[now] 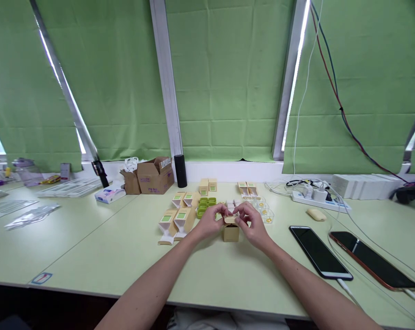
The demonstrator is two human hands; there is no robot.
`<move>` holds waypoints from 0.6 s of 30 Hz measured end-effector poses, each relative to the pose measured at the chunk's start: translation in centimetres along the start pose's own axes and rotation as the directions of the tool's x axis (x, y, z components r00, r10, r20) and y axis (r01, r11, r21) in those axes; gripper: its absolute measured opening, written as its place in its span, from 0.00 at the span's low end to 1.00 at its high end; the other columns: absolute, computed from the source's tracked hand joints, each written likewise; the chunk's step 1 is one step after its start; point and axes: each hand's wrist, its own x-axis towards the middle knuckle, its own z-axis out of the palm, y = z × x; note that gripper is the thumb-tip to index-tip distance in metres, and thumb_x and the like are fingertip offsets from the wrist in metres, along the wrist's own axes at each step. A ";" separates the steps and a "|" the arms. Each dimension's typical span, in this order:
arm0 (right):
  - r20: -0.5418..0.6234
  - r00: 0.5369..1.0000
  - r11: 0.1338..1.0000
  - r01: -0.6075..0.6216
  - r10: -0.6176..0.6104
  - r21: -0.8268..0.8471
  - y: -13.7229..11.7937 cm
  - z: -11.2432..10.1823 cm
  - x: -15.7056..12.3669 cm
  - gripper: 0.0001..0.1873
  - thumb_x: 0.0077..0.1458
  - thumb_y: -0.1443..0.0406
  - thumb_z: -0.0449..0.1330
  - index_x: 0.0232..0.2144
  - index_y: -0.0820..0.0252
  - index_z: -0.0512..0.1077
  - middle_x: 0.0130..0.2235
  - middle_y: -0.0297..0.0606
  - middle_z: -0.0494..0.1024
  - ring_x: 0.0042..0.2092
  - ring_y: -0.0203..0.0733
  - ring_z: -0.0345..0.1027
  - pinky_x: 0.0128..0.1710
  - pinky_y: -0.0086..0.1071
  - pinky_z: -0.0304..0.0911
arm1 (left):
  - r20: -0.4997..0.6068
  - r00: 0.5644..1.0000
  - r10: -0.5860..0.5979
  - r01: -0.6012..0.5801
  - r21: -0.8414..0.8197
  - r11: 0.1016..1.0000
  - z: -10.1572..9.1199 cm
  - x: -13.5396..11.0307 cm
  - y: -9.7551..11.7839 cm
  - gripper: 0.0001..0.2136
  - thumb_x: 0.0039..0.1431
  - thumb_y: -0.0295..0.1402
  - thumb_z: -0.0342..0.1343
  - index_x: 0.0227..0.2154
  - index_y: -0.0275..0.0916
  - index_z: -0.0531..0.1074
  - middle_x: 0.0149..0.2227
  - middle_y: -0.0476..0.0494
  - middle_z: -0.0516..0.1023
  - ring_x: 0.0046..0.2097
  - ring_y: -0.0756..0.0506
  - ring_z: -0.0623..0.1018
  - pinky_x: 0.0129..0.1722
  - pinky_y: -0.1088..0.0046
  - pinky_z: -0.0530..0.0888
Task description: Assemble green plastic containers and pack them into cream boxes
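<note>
Gripping the small brown box (231, 234) at its top, your left hand (210, 221) and right hand (252, 223) close their fingertips on the raised flap from either side. Box sits on the bench (207, 279), directly before you, between the two hands. Beside your left hand: four open cartons (181, 225) with green labels, tilted, and a cluster of green containers (202, 209) partly behind the hand. Just beyond your right hand: clear round containers (267, 215) with gold-coloured contents. Farther right, well apart: a white-edged phone (320, 252) and a second phone (372, 259), each with a cable attached.
</note>
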 end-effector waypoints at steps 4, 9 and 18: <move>0.000 0.999 0.998 0.050 -0.050 -0.045 0.3 0.0 -0.1 0.03 0.58 0.63 0.61 0.36 0.52 0.74 0.36 0.36 0.68 0.32 0.41 0.61 0.29 0.34 0.58 | 0.031 0.999 -0.010 0.012 -0.068 0.998 -0.4 0.2 -0.4 0.06 0.51 0.26 0.56 0.33 0.38 0.74 0.37 0.43 0.78 0.43 0.43 0.76 0.47 0.66 0.71; 0.024 0.996 0.987 0.090 -0.087 -0.137 0.4 -0.3 -0.2 0.02 0.55 0.63 0.62 0.33 0.52 0.73 0.33 0.35 0.67 0.30 0.41 0.59 0.32 0.36 0.57 | 0.054 0.998 -0.016 0.024 -0.147 0.989 -0.7 0.4 -0.5 0.10 0.50 0.25 0.53 0.35 0.37 0.75 0.40 0.41 0.79 0.46 0.41 0.76 0.49 0.64 0.71; 0.083 0.981 0.956 0.192 -0.178 -0.223 0.8 -0.4 -0.4 0.05 0.55 0.69 0.60 0.32 0.52 0.71 0.33 0.35 0.68 0.28 0.40 0.59 0.31 0.35 0.55 | 0.085 0.996 -0.019 0.029 -0.120 0.992 -0.5 0.0 0.6 0.07 0.59 0.32 0.57 0.38 0.37 0.75 0.42 0.40 0.79 0.48 0.40 0.77 0.53 0.63 0.70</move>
